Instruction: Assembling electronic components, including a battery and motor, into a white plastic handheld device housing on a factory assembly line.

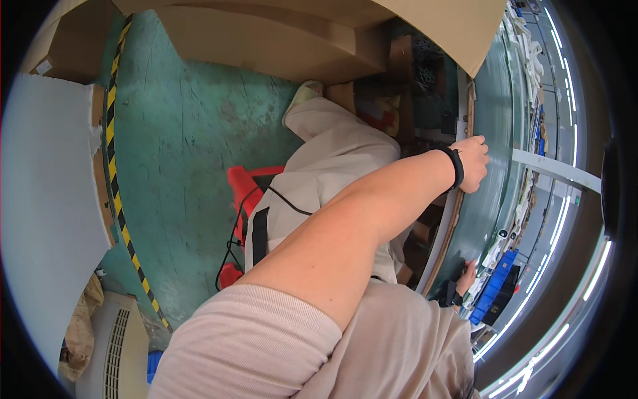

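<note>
Nothing legible: the white label [44,67] on the cardboard box [83,43] is too small

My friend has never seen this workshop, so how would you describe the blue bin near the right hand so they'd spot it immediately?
Start with the long green worktop running down the picture's right side. Follow it down to the person's right hand; just right of it is the blue bin. Its bright blue side distinguishes it from the black item beside it.
</note>
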### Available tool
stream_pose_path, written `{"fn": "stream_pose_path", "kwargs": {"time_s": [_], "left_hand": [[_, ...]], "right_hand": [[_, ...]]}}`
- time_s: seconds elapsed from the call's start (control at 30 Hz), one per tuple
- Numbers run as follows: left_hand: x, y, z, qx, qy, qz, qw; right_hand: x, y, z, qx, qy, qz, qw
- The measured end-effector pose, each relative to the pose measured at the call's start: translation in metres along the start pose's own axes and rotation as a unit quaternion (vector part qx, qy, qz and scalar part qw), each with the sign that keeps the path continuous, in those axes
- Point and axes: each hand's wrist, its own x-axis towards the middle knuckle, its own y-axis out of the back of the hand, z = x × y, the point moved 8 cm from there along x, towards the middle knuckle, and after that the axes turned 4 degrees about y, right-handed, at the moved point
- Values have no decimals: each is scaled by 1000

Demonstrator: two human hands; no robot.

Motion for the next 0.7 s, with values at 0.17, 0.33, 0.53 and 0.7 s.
{"fn": "stream_pose_path", "kwargs": {"time_s": [0.17,0.33,0.53,0.7], "left_hand": [[-2,3,0,-6,-2,8,1000],[-1,4,-1,1,1,20,1000],[-2,3,-3,1,4,23,1000],[-4,2,-3,8,6,20,1000]], "right_hand": [[0,-3,-5,-16,7,-19,1000],[6,1,1,-20,-3,-10,1000],[0,-10,-16,-32,4,-16,999],[-4,-13,-20,-32,0,-5,999]]}}
